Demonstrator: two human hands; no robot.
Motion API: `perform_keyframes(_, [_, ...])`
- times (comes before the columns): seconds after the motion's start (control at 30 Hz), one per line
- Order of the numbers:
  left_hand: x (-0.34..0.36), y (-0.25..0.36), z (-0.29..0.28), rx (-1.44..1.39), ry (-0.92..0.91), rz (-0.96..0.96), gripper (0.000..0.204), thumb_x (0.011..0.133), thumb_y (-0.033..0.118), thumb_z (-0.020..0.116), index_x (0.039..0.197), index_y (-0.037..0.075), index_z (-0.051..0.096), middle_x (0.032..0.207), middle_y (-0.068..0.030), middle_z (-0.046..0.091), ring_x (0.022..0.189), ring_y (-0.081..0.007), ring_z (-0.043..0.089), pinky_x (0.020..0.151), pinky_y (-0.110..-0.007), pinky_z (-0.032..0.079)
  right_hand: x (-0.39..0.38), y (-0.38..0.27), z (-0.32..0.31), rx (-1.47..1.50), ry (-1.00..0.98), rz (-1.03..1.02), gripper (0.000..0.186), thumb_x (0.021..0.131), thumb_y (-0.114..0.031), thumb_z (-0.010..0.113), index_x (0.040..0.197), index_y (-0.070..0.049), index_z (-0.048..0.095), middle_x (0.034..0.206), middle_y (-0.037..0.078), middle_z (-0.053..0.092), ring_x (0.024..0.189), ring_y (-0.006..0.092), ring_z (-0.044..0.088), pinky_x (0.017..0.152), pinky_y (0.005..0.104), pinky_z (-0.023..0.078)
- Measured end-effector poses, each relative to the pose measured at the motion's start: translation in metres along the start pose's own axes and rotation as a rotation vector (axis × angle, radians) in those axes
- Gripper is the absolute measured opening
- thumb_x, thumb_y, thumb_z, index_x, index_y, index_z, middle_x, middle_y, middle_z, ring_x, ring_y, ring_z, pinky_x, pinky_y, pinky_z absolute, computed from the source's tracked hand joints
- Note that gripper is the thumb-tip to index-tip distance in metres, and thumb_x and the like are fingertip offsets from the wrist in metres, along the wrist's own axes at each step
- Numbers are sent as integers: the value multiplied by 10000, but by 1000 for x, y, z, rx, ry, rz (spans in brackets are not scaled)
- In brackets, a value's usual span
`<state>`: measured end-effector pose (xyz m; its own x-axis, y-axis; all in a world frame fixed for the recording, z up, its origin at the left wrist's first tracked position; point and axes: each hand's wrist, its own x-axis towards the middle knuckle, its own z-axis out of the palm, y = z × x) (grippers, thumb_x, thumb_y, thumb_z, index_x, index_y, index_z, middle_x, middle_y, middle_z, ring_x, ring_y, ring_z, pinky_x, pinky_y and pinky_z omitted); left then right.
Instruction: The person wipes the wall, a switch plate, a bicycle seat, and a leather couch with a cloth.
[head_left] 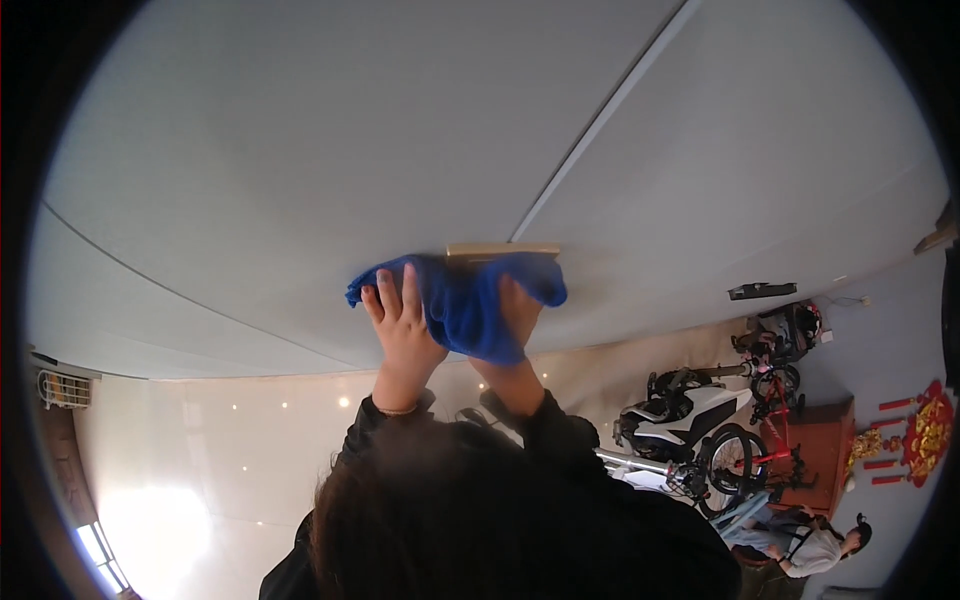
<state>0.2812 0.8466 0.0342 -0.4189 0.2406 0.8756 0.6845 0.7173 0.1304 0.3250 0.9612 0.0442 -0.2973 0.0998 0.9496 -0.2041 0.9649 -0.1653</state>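
Note:
A crumpled blue cloth [465, 310] lies against a large, smooth grey panel [300, 150], just below a beige handle-like bar [503, 250]. My left hand [403, 318] presses on the cloth's left part with its fingers stretched and spread. Folds of the cloth cover the fingers of my right hand [518, 318], which grips it close to the bar's right part. How far those fingers curl around the bar is hidden. From the bar a straight seam [600, 110] runs up the panel to the right.
A white and black motorbike [690, 412] stands at the right, by a red bicycle [745, 462] and a reddish-brown cabinet [825, 455]. Another person [815, 545] in a cap sits at the lower right. A wire basket [63, 390] is at the far left.

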Motion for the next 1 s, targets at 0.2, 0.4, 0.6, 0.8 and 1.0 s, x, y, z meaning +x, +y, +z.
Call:
perform_keyframes(0.2, [-45,-20,3,113,-302,124,585,860,354,500,1317,-4,424,1449,-275,258,1340,-513,184,1074,-632,104,-13,2,-20,160,-282,97,484,789,-262,622,1225,-55,591,1258,86,549,1140,330,519,984,492,349])
perform_keyframes(0.4, [1,-7,-27,-32,-188,-86,469,839,228,473,1214,-52,499,1409,-271,330,1319,-542,208,1051,-660,147,65,-24,-20,46,-234,-44,515,807,-295,586,1261,-54,544,1255,96,540,1129,294,511,895,438,372])
perform_keyframes(0.6, [-15,-16,-20,62,-223,-78,429,854,219,467,1186,-49,510,1392,-239,376,1331,-494,238,1052,-656,174,-11,-17,-3,-10,-309,84,588,759,-292,647,1258,-6,526,1282,164,508,1186,363,464,981,514,317])
perform_keyframes(0.8, [-29,-35,-38,96,-245,-74,412,861,202,462,1167,-73,483,1375,-253,390,1299,-492,294,1054,-631,216,-2,-53,5,67,-285,116,730,726,-273,695,1315,53,411,1330,236,423,1209,429,416,991,552,299])
perform_keyframes(1.0, [-27,-54,-36,104,-218,-73,447,853,199,474,1191,-87,418,1387,-320,321,1294,-541,260,1047,-650,211,57,-76,23,-131,-256,38,864,706,-428,652,1368,31,340,1343,216,386,1207,416,385,961,562,245])
